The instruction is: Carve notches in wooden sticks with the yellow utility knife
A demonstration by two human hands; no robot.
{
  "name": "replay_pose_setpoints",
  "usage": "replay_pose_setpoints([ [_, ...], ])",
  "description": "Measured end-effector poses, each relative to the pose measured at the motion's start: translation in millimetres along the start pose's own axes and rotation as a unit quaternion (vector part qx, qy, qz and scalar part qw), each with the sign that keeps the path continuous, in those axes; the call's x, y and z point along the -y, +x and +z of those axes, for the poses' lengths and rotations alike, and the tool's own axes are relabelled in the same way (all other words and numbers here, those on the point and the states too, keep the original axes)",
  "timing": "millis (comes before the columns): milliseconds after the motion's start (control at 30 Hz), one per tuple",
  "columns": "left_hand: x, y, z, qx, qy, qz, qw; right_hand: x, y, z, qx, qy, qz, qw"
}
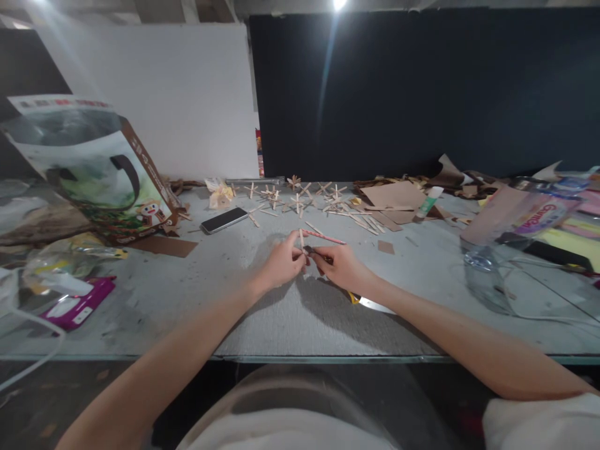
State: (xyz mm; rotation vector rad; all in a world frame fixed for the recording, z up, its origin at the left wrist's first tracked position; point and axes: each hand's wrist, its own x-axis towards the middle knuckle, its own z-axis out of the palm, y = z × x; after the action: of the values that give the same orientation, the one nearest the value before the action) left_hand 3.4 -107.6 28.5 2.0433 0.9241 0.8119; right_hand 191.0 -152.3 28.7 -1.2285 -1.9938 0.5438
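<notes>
My left hand [282, 261] is closed, pinching a short thin wooden stick [301, 237] that stands upright from its fingertips. Close against it, my right hand [338, 262] has its fingers pinched on a small dark piece [308, 249], too small to name; the fingertips of both hands nearly meet. A red patterned pencil-like rod [324, 237] lies slanting just behind the hands; whether a finger touches it I cannot tell. Under my right wrist is a knife-like blade [375, 305] with a yellow and black end, partly hidden by the forearm.
Beyond the hands lie several wooden sticks [365, 220], some joined in crosses [297, 203]. A phone [224, 220], brown cardboard [394, 197] and a glue stick [429, 203] lie nearby. A large printed bag [103, 181] and purple box [79, 303] stand left; a clear plastic bottle [487, 281] lies right.
</notes>
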Motion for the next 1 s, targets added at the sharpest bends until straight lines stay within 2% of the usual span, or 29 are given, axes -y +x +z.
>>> replay_pose_setpoints([
  [233, -2.3, -1.3, -0.7, 0.001, 0.053, 0.011, 0.999, 1.9, -1.3, -0.3, 0.050, 0.128, 0.086, 0.987],
  [667, -1.6, -0.5, 3.1, -0.014, 0.040, -0.008, 0.999, 4.0, -1.3, -0.9, 0.071, 0.239, 0.120, 0.961],
  [800, -2.4, -0.2, 2.3, -0.014, 0.042, -0.011, 0.999, 5.1, -1.7, 0.0, 0.064, 0.226, 0.116, 0.965],
  [1000, -2.3, -0.1, 0.0, 0.002, 0.034, 0.004, 0.999, 2.0, -2.8, 1.8, 0.033, 0.122, 0.080, 0.989],
])
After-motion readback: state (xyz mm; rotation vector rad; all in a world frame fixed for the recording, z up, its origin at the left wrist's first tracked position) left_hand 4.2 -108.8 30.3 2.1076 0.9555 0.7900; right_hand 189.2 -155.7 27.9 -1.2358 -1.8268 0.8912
